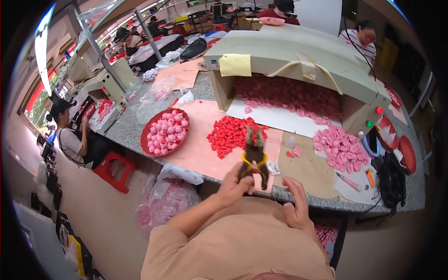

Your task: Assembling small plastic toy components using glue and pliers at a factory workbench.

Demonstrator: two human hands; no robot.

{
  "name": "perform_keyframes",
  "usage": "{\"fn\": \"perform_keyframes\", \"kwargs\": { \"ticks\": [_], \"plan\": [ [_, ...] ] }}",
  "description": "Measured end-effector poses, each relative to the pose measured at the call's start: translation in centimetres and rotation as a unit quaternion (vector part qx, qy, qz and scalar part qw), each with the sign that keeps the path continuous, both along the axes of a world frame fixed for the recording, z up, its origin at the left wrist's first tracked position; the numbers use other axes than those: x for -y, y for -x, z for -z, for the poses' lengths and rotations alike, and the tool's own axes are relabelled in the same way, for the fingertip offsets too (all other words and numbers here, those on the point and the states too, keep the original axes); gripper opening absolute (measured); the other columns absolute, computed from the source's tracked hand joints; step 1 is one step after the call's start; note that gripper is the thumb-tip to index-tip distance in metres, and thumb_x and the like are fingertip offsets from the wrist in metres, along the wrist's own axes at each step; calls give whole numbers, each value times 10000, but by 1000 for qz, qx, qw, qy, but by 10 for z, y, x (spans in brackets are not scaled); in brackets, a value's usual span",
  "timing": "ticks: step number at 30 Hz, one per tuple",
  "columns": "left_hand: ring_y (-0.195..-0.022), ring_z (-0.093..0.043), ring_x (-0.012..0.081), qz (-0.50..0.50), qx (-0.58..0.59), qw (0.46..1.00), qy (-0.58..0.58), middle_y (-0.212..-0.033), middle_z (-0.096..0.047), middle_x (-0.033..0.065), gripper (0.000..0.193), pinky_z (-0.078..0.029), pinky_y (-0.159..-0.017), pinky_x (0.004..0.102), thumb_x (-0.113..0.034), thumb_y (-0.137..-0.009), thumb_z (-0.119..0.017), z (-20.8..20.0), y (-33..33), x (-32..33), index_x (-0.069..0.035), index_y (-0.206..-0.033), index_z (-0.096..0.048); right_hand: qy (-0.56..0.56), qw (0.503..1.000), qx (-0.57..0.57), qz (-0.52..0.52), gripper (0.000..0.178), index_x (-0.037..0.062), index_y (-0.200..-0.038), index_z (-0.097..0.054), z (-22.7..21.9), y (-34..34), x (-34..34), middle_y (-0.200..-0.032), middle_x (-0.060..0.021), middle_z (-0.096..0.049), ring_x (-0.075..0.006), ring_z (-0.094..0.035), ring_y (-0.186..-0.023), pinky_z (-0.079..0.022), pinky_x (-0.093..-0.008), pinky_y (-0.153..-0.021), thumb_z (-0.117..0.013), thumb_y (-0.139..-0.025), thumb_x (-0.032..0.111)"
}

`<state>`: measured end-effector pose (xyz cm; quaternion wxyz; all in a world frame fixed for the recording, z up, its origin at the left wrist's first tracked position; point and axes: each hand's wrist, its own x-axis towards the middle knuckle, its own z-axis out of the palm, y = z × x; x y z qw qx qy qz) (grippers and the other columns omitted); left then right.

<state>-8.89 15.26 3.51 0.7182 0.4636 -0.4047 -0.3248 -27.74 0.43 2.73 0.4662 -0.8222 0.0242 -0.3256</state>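
Note:
A pair of pliers (255, 153) with black and yellow handles stands jaws-up over the table edge, gripped low on the handles by my left hand (229, 187). Beyond its jaws lies a heap of small red pieces (227, 135) on a pink sheet (200, 161). My right hand (297, 204) is at the table's front edge, fingers apart and holding nothing. Between the hands sits a small whitish bundle (273, 168). To the left, a red bowl (180, 146) holds pink balls (163, 130) with red parts.
A grey box-shaped machine (289, 46) stands ahead, pink pieces (289, 95) heaped in its opening. More pink pieces (343, 149) lie at right, near a utility knife (349, 182) and a black bag (391, 179). Plastic bags (170, 200) hang below left. A person (70, 135) sits far left.

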Motion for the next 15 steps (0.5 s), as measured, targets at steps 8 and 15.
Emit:
{"fn": "perform_keyframes", "kwargs": {
  "ticks": [8,15],
  "plan": [
    [-1138,-599,282,-255,86,947,177,-1308,-548,209,465,-517,-899,397,-311,-1039,-413,-69,-148,-24,-157,-1450,-260,-64,982,-28,176,306,-24,-1182,-608,29,53,28,-1040,-151,-609,-193,-619,-806,-500,-302,-752,-530,-928,130],
    [-778,-621,131,-418,256,869,-71,-985,-648,81,412,-500,-699,270,-263,-1000,-528,-122,-273,-19,-105,-1371,-442,-22,989,-27,144,338,-36,-1182,-599,-9,12,68,-1030,-133,-576,-162,-585,-790,-477,-293,-745,-506,-984,221]
  ]
}}
